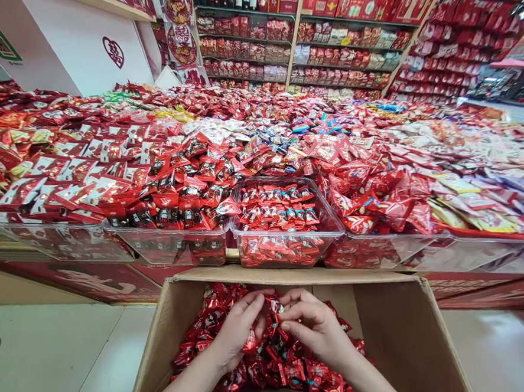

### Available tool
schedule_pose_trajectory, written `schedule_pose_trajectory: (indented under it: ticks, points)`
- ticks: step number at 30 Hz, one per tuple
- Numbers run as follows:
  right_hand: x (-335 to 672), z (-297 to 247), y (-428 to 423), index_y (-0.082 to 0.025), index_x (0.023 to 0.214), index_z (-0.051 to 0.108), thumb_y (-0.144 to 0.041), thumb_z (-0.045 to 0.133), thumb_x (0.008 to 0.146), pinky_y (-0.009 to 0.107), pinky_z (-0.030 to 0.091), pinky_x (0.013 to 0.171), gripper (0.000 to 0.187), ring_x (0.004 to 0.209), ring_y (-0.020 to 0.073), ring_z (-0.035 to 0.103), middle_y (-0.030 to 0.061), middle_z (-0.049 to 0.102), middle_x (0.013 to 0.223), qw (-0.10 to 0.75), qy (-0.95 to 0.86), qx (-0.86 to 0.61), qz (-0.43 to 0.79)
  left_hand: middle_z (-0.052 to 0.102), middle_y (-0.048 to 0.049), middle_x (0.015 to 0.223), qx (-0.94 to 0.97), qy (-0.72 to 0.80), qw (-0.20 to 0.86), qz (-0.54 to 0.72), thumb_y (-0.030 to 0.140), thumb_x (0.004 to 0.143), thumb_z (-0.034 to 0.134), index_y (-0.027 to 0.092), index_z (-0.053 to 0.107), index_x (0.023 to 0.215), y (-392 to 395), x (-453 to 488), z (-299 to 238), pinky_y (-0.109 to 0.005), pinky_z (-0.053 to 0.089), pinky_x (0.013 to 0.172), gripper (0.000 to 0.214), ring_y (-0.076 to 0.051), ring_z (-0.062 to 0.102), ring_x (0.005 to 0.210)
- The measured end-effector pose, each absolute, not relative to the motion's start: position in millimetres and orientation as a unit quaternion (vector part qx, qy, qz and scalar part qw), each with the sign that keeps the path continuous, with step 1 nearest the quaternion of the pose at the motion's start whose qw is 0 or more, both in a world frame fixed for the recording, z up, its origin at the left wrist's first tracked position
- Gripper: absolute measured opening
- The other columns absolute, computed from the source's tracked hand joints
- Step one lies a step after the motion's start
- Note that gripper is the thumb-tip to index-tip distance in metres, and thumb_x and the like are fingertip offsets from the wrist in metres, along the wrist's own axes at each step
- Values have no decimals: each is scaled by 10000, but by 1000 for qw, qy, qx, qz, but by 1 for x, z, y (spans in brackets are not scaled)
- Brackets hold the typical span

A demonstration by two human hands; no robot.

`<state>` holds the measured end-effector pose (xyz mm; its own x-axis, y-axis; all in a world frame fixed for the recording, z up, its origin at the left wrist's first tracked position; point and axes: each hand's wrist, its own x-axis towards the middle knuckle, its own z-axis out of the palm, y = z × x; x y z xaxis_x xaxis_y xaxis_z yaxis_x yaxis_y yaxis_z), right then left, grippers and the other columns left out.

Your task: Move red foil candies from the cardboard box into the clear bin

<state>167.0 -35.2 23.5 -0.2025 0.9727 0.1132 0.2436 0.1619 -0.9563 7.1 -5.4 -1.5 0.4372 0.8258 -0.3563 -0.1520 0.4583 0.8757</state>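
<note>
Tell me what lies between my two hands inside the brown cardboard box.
In the head view, small red foil-wrapped candies: the left hand and right hand meet over the heap, fingertips on one piece.

Inside the cardboard box, the left hand and right hand gather red wrapped candies; beyond the box sits a clear bin.

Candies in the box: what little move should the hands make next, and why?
Probably lift the handful out toward the clear tub just ahead. The left hand and right hand are closed together on red candies inside the cardboard box, and the tub holds matching red wrappers with room left on top.
</note>
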Motion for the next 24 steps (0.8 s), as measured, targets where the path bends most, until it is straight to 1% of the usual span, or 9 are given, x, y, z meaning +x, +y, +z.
schedule_pose_trajectory:
  ticks: [2,5,7,10,13,16,20,22,24]
  points:
    - [165,26,-37,-232,779,620,-215,526,701,275,396,744,123,880,152,486,53,524,898,393,-682,-469,400,440,82,417,398,422,743,333,355,755,456,141,514,1001,-6,7,-1,-150,186,356,331,-16,315,330]
    - [163,25,-39,-227,759,598,-198,510,704,283,388,753,108,880,156,472,50,512,899,381,-698,-476,376,544,43,609,395,437,728,350,314,701,547,163,539,961,-6,8,-1,-141,206,367,301,3,331,366]
    - [162,23,-39,-209,755,567,-214,528,687,276,389,745,79,866,156,470,48,506,895,389,-675,-494,386,574,14,730,389,439,724,365,294,688,565,168,549,946,-6,8,-1,-138,231,380,288,0,343,407]
    - [160,18,-38,-191,782,514,-281,534,685,242,408,643,134,723,131,484,30,514,786,399,-616,-526,431,591,-19,835,385,440,721,373,281,668,589,166,551,944,-6,8,0,-142,255,391,302,-18,358,455]
    - [158,10,-36,-182,744,490,-331,506,701,216,389,532,155,575,107,454,-4,493,631,383,-565,-550,481,600,-19,793,386,449,719,365,290,640,614,157,546,941,-6,8,0,-146,251,386,336,-28,359,456]
    - [158,9,-36,-180,696,476,-331,509,694,205,361,492,155,533,99,439,-21,478,572,357,-546,-557,514,582,9,699,397,430,727,359,299,620,632,154,535,946,-8,8,1,-146,247,386,370,-27,352,443]
    - [169,41,-41,-185,660,473,-313,489,701,204,345,479,135,509,95,421,-24,476,549,307,-601,-549,493,474,82,443,417,395,732,367,408,682,538,155,515,960,-9,5,-1,-159,186,371,377,-14,296,337]
    - [176,73,-37,-190,661,487,-313,494,695,209,354,486,127,521,102,435,-12,499,569,309,-626,-549,459,509,67,461,417,394,730,373,428,707,494,152,518,924,-8,4,-2,-163,173,368,352,-11,296,318]
    - [181,107,-19,-195,675,507,-319,507,685,216,375,509,125,561,114,468,7,535,621,339,-634,-554,420,577,27,577,414,398,729,373,433,696,503,149,524,877,-7,3,-5,-160,178,359,338,-5,309,321]
